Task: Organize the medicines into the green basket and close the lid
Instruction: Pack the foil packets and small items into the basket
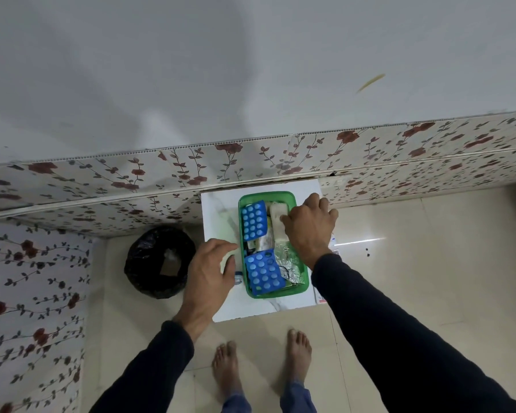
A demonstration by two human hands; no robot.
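At the bottom of the frame stood two bare feet [262, 362]. Above them, the left hand [209, 275] lay loosely spread, gripping nothing, just beside the green basket [299, 281]. The right hand [309, 226] pressed loose fingers on a white pack [277, 217] inside. Two blue blister packs [254, 219] lay in the basket, mid-frame on the white table [218, 216].

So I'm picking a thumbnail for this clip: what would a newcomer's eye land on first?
First, the green basket on the small white table by the flowered wall, with two bright blue pill sheets inside, one at each end. Next, the two hands: the right hand reaches over the basket's right side, while the left hand rests at its left edge. A black bin sits on the floor to the left.
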